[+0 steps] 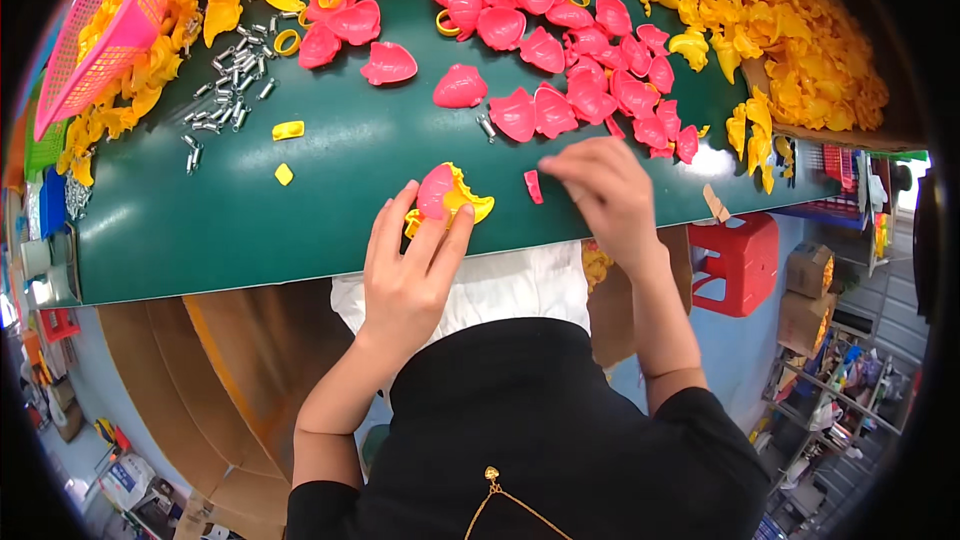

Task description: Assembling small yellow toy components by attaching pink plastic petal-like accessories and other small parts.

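My left hand (pixel 410 260) grips a part-built toy (pixel 450 198) made of a pink shell and a yellow piece, near the front edge of the green table (pixel 250 210). My right hand (pixel 605 190) hovers just right of it with the fingers pinched together; whether it holds anything I cannot tell. A small pink piece (pixel 533 186) lies between the two hands. A spread of pink shells (pixel 560 50) covers the table beyond my hands.
Yellow parts are heaped in a cardboard box (pixel 800 50) at the right and along the far left by a pink basket (pixel 110 20). Several small metal pins (pixel 225 80) lie at the left. Two yellow bits (pixel 287 130) lie loose. A red stool (pixel 740 260) stands below right.
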Demonstrator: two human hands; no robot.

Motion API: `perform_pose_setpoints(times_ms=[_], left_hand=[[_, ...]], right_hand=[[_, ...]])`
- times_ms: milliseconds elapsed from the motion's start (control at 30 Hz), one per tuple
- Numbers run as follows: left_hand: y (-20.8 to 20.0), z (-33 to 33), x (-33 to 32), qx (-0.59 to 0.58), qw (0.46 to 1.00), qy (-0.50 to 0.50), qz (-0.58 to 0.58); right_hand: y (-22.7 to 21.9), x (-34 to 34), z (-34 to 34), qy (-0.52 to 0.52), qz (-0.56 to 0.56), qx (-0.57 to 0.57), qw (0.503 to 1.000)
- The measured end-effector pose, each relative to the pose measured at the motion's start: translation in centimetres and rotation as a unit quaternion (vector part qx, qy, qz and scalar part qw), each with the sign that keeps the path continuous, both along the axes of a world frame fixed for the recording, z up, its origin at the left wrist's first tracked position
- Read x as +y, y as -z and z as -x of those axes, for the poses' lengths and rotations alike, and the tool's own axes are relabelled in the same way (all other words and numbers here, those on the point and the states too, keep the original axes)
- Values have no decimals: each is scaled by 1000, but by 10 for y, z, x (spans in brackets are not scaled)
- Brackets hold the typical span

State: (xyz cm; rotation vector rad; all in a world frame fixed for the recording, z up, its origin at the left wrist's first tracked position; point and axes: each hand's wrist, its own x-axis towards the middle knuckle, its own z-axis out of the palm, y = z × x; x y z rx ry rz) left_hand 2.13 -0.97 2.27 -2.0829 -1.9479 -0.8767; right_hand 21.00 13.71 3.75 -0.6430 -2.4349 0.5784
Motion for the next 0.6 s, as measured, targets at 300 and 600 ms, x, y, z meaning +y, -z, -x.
perform_pose_setpoints(times_ms=[300,600], left_hand=[[7,-7,-2,-25,999,1,-26],[3,-11,-2,-13,1000,3,-14]], right_hand=[[0,-37,16,182,23,-3,983],[18,-46,49,118,11,95,988]])
